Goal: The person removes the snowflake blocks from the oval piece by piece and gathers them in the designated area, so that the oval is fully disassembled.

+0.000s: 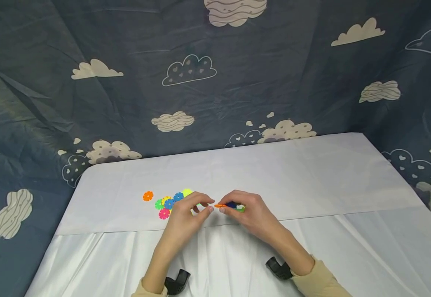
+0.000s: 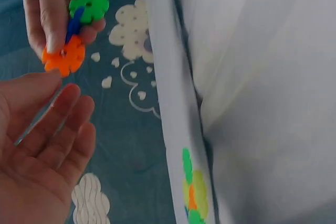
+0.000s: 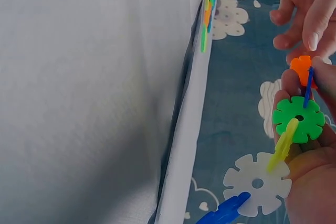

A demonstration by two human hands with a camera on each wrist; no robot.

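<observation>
My right hand point(image 1: 254, 212) pinches an orange notched plastic disc point(image 2: 64, 57) between thumb and fingers. It ends a chain of interlocked snowflake discs: a dark blue one point(image 3: 308, 87) seen edge-on, a green one point(image 3: 299, 119), a yellow one point(image 3: 283, 145), a white one point(image 3: 257, 184) and another blue one point(image 3: 226, 211), cut off by the frame. The chain runs back along my right palm. My left hand point(image 1: 183, 216) holds nothing; its thumb and fingers are parted, with the thumb tip close beside the orange disc. Whether they touch is unclear.
Loose discs lie on the white-covered table point(image 1: 312, 177) left of my hands, among them a pink one point(image 1: 164, 213) and several overlapping others. An orange disc point(image 1: 148, 196) lies apart at their left. A dark cloud-print curtain point(image 1: 134, 103) hangs behind the table.
</observation>
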